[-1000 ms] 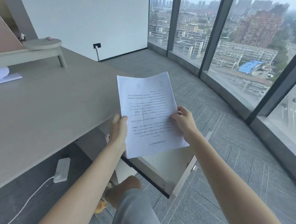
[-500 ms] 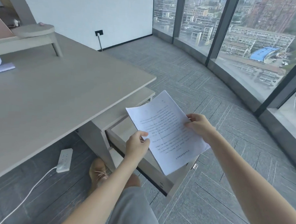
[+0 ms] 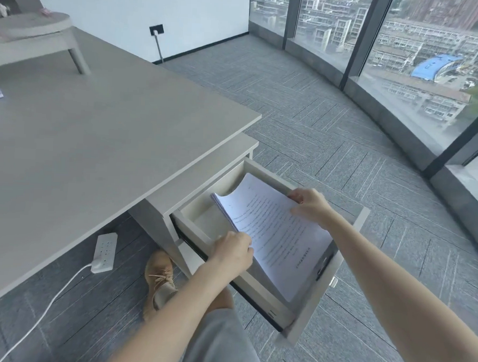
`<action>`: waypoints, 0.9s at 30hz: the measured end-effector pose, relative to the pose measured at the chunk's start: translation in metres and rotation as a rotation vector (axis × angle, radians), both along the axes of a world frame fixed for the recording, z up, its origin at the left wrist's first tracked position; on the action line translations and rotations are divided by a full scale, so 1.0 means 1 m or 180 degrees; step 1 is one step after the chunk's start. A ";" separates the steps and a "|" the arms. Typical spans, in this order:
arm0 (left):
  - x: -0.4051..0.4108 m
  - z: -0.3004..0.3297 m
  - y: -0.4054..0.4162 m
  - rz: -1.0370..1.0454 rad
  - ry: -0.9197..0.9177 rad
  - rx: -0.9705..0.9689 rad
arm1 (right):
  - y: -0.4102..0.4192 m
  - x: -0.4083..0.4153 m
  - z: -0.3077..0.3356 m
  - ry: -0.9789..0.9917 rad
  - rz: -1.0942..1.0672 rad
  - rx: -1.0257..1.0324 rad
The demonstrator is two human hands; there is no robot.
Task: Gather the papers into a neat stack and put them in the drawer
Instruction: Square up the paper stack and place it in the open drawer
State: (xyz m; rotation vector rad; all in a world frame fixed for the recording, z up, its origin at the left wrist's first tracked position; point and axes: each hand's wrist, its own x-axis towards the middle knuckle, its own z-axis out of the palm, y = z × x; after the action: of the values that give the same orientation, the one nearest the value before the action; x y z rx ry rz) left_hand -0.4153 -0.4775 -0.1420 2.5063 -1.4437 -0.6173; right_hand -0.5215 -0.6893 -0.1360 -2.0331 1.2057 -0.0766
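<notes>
- Leftmost, a white power strip (image 3: 104,252) lies on the carpet under the grey desk (image 3: 96,134); a brown shoe (image 3: 158,280) stands just beside the pedestal, and none of these is touched
- Next, the left hand (image 3: 232,254) is closed on the near-left edge of the stack of papers (image 3: 274,232), thumb side on top, fingers hidden under the sheets
- At centre, the stack sits over the open drawer (image 3: 347,255), tilted: its near end rests close to the drawer front, its far corner curls upward above the back half of the cavity, and whether the underside already touches the drawer floor cannot be told
- The sheet edges look fairly even along the left side, so gathering appears finished and the step in hand is judged to be placement
- Further right, the right hand (image 3: 311,208) pinches the far-right edge of the stack, thumb above and fingers curled on the margin, just beside the right drawer wall
- Rightmost, carpet and a glazed wall (image 3: 404,65) stand well apart from the work
- Judged next move: lower the raised far end until the papers lie flat inside the walls, let go with both hands without dragging the top sheet, then push the drawer front inward; the curled corner could catch on the frame if left high
</notes>
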 end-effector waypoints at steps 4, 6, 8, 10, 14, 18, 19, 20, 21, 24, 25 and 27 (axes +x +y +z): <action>-0.004 0.001 -0.007 -0.0188 -0.0257 0.0142 | 0.001 0.013 -0.010 0.0100 0.0231 -0.0182; -0.005 -0.004 -0.009 -0.0207 -0.0329 0.0215 | 0.001 0.019 -0.017 0.0196 0.0379 -0.0280; -0.005 -0.012 -0.011 -0.0277 -0.0370 0.0314 | 0.002 0.022 -0.025 0.0277 0.0455 -0.0378; -0.003 -0.019 -0.012 -0.0319 -0.0407 0.0438 | 0.001 0.023 -0.032 0.0354 0.0440 -0.0447; -0.001 -0.026 -0.015 -0.0421 -0.0533 0.0724 | -0.003 0.021 -0.044 0.0565 0.0482 -0.0566; 0.000 -0.025 -0.020 -0.0549 -0.0580 0.1162 | -0.004 0.019 -0.049 0.0858 0.0628 -0.0590; 0.000 -0.024 -0.022 -0.0558 -0.0569 0.1221 | -0.004 0.019 -0.049 0.0933 0.0652 -0.0613; 0.000 -0.022 -0.022 -0.0562 -0.0559 0.1261 | -0.004 0.018 -0.048 0.0980 0.0668 -0.0629; 0.000 -0.020 -0.022 -0.0560 -0.0552 0.1279 | -0.003 0.018 -0.048 0.1010 0.0673 -0.0641; 0.001 -0.015 -0.020 -0.0544 -0.0570 0.1151 | -0.002 0.013 -0.047 0.1130 0.0750 -0.0759; 0.002 -0.012 -0.018 -0.0532 -0.0584 0.1065 | 0.000 0.011 -0.044 0.1122 0.0790 -0.0825; 0.005 -0.004 -0.014 -0.0487 -0.0631 0.0861 | 0.007 0.004 -0.036 0.1046 0.0808 -0.0946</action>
State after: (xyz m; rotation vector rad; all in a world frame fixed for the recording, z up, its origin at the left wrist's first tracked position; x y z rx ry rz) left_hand -0.4107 -0.4919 -0.1458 2.7472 -1.7411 -0.6441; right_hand -0.5174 -0.6826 -0.1722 -2.5189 1.1714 0.2223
